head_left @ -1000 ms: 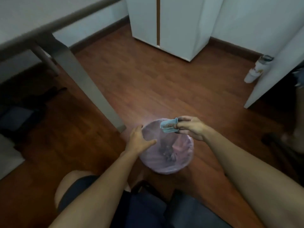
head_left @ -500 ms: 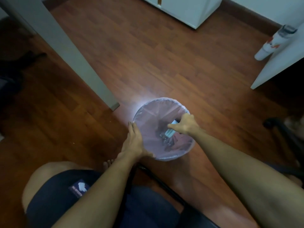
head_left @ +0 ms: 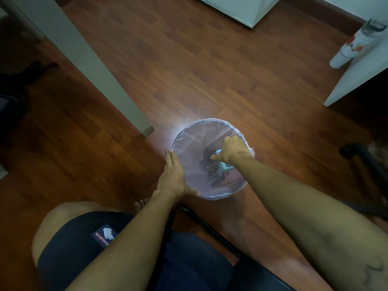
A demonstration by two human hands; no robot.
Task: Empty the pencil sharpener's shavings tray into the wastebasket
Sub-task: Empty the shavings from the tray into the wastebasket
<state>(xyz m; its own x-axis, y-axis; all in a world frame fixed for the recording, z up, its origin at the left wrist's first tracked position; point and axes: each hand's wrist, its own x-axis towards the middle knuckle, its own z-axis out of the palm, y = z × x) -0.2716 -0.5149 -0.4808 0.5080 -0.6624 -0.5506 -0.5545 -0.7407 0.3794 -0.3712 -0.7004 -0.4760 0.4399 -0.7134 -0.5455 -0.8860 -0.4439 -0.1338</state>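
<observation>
A round wastebasket (head_left: pixel 195 133) lined with a pale plastic bag stands on the wooden floor in front of my knees. My left hand (head_left: pixel 173 175) grips its left rim, thumb over the near edge. My right hand (head_left: pixel 232 150) is inside the basket's mouth, shut on a small light-blue shavings tray (head_left: pixel 224 168) that is tipped downward. Brown shavings (head_left: pixel 212 168) show at the tray's lower end, over dark rubbish at the bottom of the basket. Most of the tray is hidden under my fingers.
A grey desk leg (head_left: pixel 88 66) slants down to the floor just left of the basket. A white cabinet (head_left: pixel 241 7) stands at the back, a white door edge (head_left: pixel 357 66) and a white can (head_left: pixel 354 43) at the right. A black chair base (head_left: pixel 361 156) sits far right.
My right hand has carried the tray from above the basket's far rim down into its mouth and tipped it. My left hand has settled more firmly onto the rim. The view has tilted downward.
</observation>
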